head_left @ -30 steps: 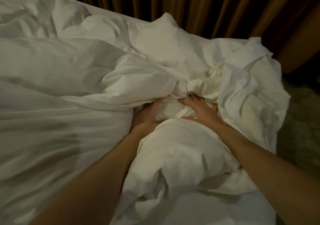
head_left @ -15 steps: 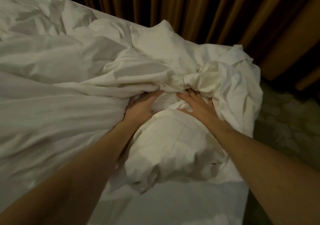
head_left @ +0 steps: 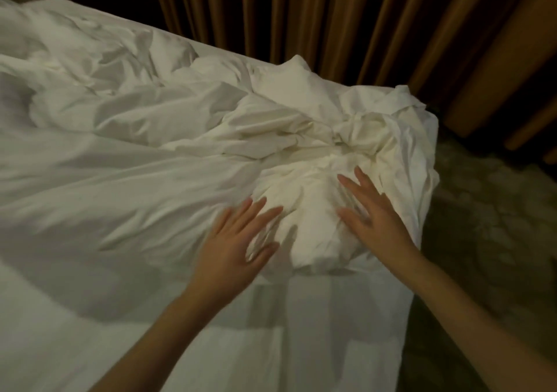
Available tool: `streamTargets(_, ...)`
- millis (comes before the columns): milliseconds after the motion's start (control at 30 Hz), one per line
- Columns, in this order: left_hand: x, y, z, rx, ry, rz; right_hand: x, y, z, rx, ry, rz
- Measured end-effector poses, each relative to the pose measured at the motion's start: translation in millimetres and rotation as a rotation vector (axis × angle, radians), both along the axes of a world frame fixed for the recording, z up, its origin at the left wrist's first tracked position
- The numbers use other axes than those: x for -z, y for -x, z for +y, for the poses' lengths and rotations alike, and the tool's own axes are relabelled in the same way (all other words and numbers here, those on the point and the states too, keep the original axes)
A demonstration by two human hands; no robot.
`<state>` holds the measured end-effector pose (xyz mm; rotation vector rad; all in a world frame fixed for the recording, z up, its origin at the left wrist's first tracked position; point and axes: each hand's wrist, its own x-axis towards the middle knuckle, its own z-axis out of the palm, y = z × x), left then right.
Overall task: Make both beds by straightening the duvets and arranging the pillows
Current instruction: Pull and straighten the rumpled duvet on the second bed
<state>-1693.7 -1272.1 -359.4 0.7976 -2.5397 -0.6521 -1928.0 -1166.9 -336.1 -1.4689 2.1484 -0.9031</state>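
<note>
A white duvet (head_left: 126,162) lies crumpled across the bed, bunched into a thick knot (head_left: 304,210) near the bed's right corner. A pointed white fold (head_left: 289,81), pillow or duvet corner I cannot tell, sticks up behind the knot. My left hand (head_left: 238,241) is spread with straight fingers at the left side of the bunch, blurred by motion. My right hand (head_left: 370,213) lies flat with spread fingers on the right side of the bunch. Neither hand holds fabric.
The bare white sheet (head_left: 271,331) shows in front of the bunch. Brown pleated curtains (head_left: 331,14) hang just behind the bed. Patterned carpet (head_left: 488,225) lies to the right of the bed's edge.
Both hands have let go of the bunched duvet and drawn back toward me with fingers spread. The view has pulled back, showing more bare sheet.
</note>
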Motion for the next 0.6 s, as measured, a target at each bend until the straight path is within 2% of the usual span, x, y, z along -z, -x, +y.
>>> streamTargets(100, 13.3, -36.9, 24.2, -0.011, 0.098, 0.038, 2.3, -42.0, 36.2, -0.060, 0.093, 0.048)
streamTargets(200, 32.3, -58.8, 32.2, 0.003, 0.144, 0.019, 26.1, -75.3, 52.1, -0.117, 0.178, 0.177)
streamTargets(367, 63.2, -66.4, 26.8, 0.084, 0.240, -0.097, 65.2, -84.6, 40.4, -0.123, 0.017, 0.315)
streamTargets(467, 69.0, -53.6, 15.8, 0.057, 0.306, -0.042, 69.7, -72.5, 23.2, -0.147, -0.058, 0.397)
streamTargets(600, 70.1, -28.7, -5.2, -0.034, 0.433, 0.091, 59.0, -57.8, -4.9, -0.149, -0.114, 0.350)
